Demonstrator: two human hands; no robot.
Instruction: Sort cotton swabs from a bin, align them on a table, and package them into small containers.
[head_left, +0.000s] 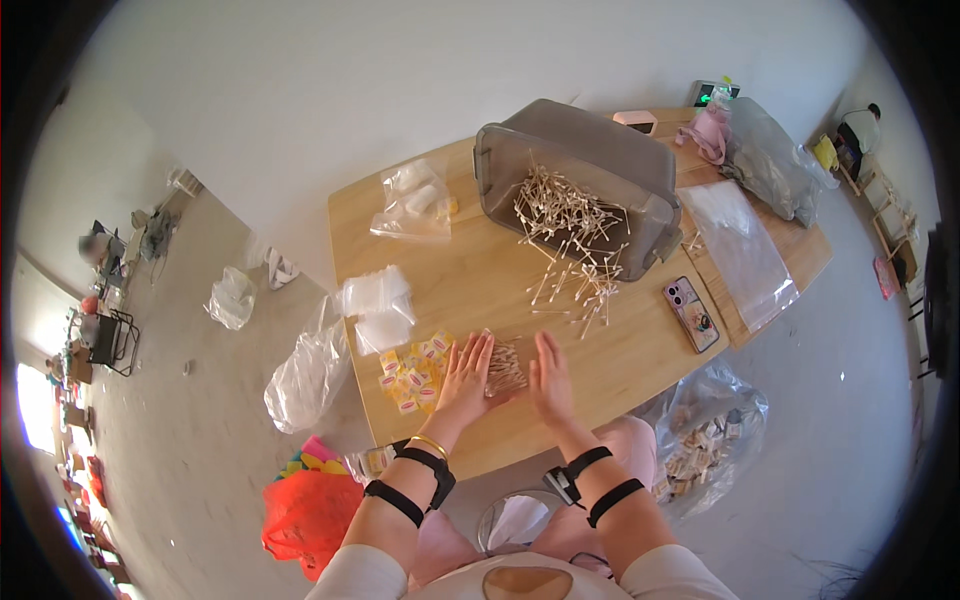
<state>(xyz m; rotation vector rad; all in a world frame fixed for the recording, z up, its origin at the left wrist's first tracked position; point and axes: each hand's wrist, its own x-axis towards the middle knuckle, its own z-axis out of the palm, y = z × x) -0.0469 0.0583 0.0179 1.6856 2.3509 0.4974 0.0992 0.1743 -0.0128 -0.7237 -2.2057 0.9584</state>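
A flat bundle of cotton swabs (508,366) lies near the front edge of the wooden table, seemingly in a clear bag. My left hand (464,376) rests along its left side, fingers stretched out flat and partly over it. Just to the right of the bundle is my right hand (549,382), fingers straight and pointing away from me, gripping nothing. Beside my left hand, small yellow and white printed labels (412,378) are spread out. Farther off, loose cotton swabs (566,215) spill from a grey plastic bin (602,137) tipped on its side.
Clear plastic bags (378,308) are stacked at the table's left edge, with another bag (415,200) behind. A phone (691,315) and a large clear bag (742,250) lie right. Below the right edge hangs a filled bag (705,440); a red bag (312,520) stands at lower left.
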